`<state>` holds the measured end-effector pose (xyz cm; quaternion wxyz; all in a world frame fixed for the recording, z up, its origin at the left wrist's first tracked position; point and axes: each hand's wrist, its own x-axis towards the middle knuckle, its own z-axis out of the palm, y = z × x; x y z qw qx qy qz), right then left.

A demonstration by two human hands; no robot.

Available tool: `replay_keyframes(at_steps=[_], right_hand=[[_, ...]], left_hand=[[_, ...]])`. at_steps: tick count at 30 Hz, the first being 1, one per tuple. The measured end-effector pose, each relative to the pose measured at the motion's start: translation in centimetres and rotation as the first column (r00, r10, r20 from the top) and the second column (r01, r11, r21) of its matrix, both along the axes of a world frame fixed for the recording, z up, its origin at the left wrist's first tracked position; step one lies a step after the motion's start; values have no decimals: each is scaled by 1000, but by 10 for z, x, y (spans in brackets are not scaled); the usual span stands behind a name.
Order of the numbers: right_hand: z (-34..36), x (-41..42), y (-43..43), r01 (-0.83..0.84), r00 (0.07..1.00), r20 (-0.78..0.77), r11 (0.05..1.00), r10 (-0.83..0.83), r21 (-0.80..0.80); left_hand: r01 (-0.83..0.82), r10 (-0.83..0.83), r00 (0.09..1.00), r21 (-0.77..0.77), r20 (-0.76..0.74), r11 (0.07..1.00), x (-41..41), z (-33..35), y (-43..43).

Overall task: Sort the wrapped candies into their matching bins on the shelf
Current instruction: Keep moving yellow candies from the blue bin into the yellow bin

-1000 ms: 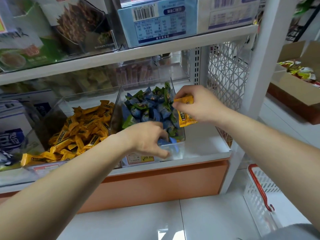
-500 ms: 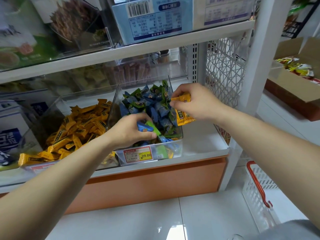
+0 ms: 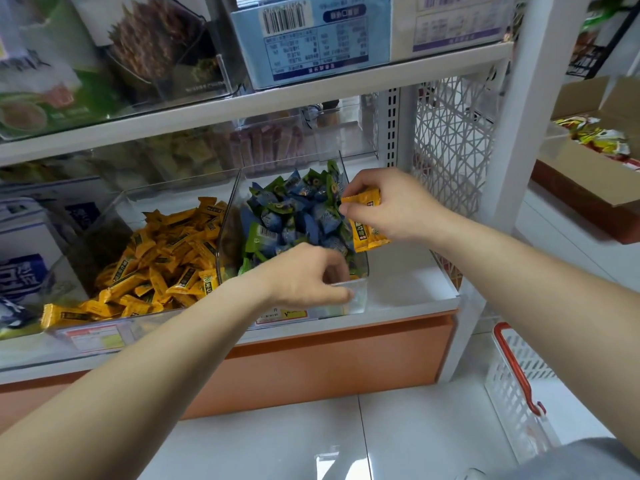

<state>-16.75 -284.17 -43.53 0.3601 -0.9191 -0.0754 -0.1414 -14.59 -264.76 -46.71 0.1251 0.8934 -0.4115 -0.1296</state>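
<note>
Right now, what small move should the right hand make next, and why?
Probably move the orange candies left, over the orange-candy bin: the right hand grips them at the right edge of the blue-candy bin, where they do not match.

Right hand (image 3: pixel 398 206) pinches orange candies (image 3: pixel 367 234) beside the bin (image 3: pixel 360 296) of blue candies (image 3: pixel 304 216)

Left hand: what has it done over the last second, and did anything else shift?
The left hand lifted a blue and a green candy half a second ago, then dipped back to the front of the blue-and-green bin. Whether it grips anything now is hidden. The right hand keeps pinching the orange candies over that bin's right edge. The orange bin looks unchanged.
</note>
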Motion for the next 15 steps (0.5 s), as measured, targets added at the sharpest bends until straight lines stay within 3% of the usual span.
replay_keyframes(at_steps=[3, 5, 10, 15], right_hand=[[-1, -1, 0, -6, 1000, -3, 1000, 5, -10], [-2, -1, -1, -6, 1000, -3, 1000, 6, -5], [-3, -1, 0, -16, 1000, -6, 1000, 16, -1], [-2, -5, 1, -43, 999, -6, 999, 43, -15]], left_hand=[[1, -17, 989, 105, 150, 994, 6, -6, 4], [-5, -21, 988, 166, 153, 986, 9, -6, 4], [24, -35, 999, 378, 23, 925, 8, -8, -3], [-17, 116, 974, 451, -192, 892, 8, -2, -10]])
